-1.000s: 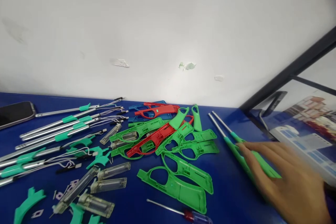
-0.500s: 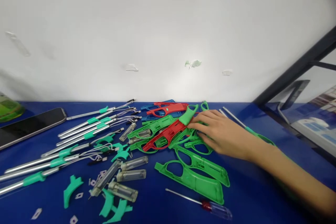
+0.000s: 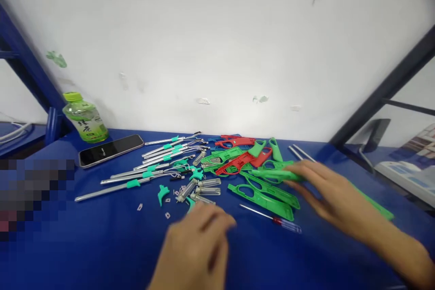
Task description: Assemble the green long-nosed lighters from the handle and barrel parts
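Note:
My right hand (image 3: 319, 190) pinches a green plastic lighter-handle half (image 3: 275, 174) by its end, above other green handle halves (image 3: 261, 199). My left hand (image 3: 197, 244) is in front, blurred, fingers loosely bent, thumb apart, and nothing shows in it. Just beyond it lie clear fuel tanks (image 3: 209, 191) and a teal trigger (image 3: 163, 194). A red handle half (image 3: 236, 163) lies on the pile behind. Metal lighter tubes (image 3: 136, 174) with teal pieces and thin wires lie in a row to the left.
A screwdriver (image 3: 272, 218) lies between my hands. A phone (image 3: 112, 149) and a green-capped bottle (image 3: 84, 118) stand at the back left of the blue table (image 3: 102, 244). A white wall (image 3: 217, 45) closes off the back, with dark posts (image 3: 384, 95) at the right.
My right hand has lifted a green handle half from the pile and drawn it back towards me. My left hand has come into view. The camera now takes in more of the table.

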A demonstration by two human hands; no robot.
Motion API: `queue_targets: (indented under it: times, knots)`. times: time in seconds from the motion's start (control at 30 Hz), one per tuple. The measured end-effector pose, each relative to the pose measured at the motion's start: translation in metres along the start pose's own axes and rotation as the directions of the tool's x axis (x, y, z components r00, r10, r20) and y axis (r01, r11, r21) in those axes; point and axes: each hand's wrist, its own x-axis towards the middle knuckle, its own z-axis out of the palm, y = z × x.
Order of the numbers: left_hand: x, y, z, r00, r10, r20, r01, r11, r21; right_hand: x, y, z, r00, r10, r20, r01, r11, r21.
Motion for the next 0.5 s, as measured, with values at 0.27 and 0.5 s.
queue_targets:
  times: [0.27,0.5]
  knots:
    - [0.004,-0.107,-0.102,0.851,-0.525,0.028,0.425,0.718,0.55,-0.053,-0.097,0.03,0.985,0.089,0.149,-0.119,0.972,0.205]
    - [-0.009,-0.143,-0.11,0.824,-0.555,0.11,0.397,0.706,0.587,-0.04,-0.117,0.046,0.982,0.132,0.136,-0.161,0.96,0.228]
